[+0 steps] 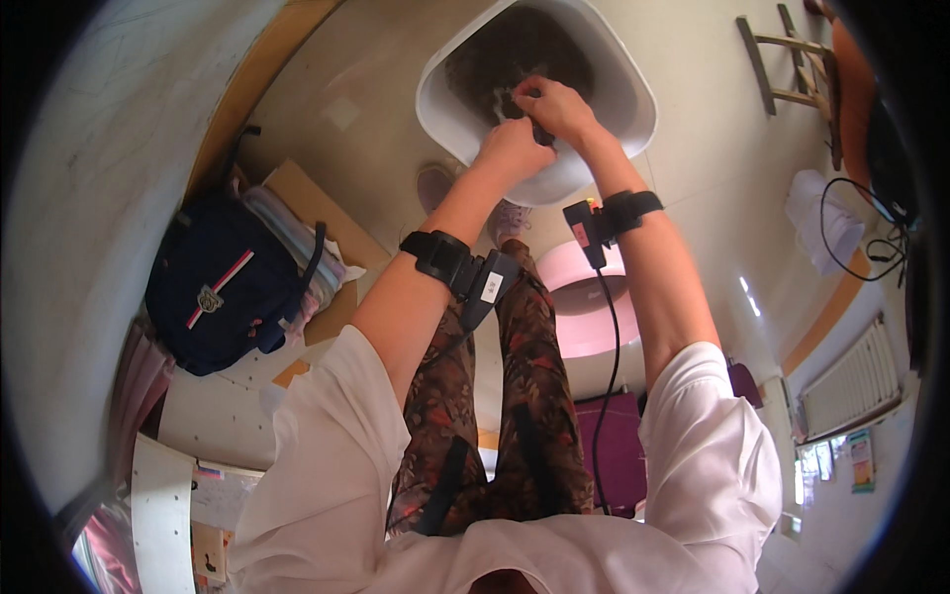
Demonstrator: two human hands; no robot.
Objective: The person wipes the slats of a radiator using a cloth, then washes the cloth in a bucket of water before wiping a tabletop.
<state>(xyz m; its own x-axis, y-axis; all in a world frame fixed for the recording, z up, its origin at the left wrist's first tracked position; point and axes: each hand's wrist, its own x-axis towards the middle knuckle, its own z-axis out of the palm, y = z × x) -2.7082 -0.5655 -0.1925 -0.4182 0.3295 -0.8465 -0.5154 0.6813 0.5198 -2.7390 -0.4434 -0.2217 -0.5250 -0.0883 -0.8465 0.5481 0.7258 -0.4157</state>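
Note:
A deep white plastic tub (445, 126) stands in front of me with dark contents or dark water in its lower part. Both of my hands are over its near half, close together. My left hand (516, 148) has its fingers curled on a small dark item (544, 135), too unclear to name. Just beyond it, to the right, my right hand (553, 104) has its fingertips pinched together near a light, wet-looking patch; whether it holds anything cannot be told. Black straps with small devices sit on both of my forearms.
A pink round basin or tub (594, 334) lies on the floor by my legs. A navy backpack (223, 289) and an open cardboard box (356, 230) are at the left. At the upper right are a wooden stool (794, 96), another person's leg, a white bag (820, 219) and black cable.

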